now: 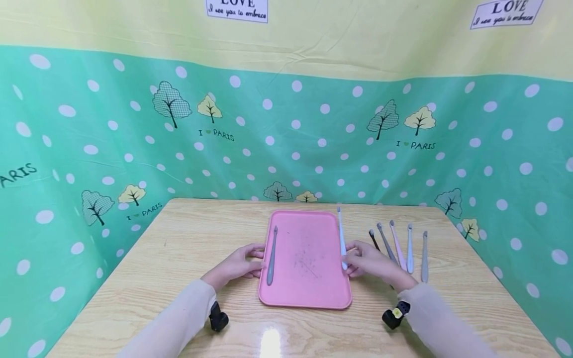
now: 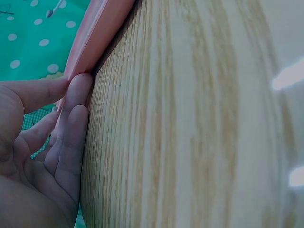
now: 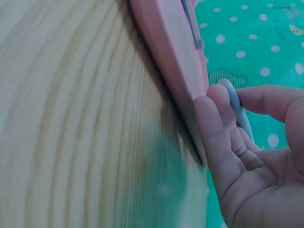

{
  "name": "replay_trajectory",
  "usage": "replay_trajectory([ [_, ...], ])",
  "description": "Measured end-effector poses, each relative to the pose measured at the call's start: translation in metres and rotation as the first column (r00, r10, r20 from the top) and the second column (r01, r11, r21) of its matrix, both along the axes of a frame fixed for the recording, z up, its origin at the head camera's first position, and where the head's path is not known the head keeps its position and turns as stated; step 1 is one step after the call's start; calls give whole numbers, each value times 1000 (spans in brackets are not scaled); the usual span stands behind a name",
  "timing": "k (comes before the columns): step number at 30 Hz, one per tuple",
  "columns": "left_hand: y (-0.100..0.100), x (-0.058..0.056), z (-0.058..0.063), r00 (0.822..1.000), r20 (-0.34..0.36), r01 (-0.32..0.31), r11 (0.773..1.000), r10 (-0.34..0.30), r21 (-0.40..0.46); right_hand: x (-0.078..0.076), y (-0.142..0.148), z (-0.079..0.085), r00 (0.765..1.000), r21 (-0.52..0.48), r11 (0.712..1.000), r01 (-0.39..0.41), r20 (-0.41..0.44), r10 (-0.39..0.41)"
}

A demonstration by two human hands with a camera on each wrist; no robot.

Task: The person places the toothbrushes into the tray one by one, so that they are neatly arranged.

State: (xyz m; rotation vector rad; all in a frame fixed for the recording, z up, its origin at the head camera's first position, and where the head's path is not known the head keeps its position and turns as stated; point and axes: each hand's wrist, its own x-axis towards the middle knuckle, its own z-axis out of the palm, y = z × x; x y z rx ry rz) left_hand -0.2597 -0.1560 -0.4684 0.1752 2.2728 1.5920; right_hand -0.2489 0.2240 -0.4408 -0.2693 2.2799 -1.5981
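A pink tray (image 1: 309, 293) lies on the wooden table. At its left edge, my left hand (image 1: 239, 263) pinches the rim, thumb near the top and fingers (image 2: 71, 128) along the outer side. A grey toothbrush (image 1: 272, 258) rests inside the tray near that edge. On the other side my right hand (image 1: 373, 261) pinches the handle end of a light blue toothbrush (image 1: 341, 231) between thumb and index finger. That toothbrush runs along the tray's right rim, head pointing away. In the right wrist view, other fingers (image 3: 211, 128) touch the tray's outer wall (image 3: 166, 61).
Right of the right hand several toothbrushes lie side by side: a dark one (image 1: 373, 238) partly hidden by the hand, a grey one (image 1: 387, 242), a pink one (image 1: 397, 246), a blue one (image 1: 410, 251) and another grey one (image 1: 425, 256). A green dotted curtain (image 1: 295, 134) hangs behind the table (image 1: 201, 223).
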Motion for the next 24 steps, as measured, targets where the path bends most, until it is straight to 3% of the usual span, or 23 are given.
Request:
replay_trajectory([
  [5,0,1,2,1000,0,-2,1000,2,7,-1,-20,-2,997,-82,995,-61,39,65],
  [10,1,1,3,1000,-10,-4,1000,4,14,0,-39,-4,993,-92,990,-105,40,109],
  [24,1,1,2,1000,-12,-10,1000,10,14,0,-79,-10,990,-111,987,-118,69,126],
])
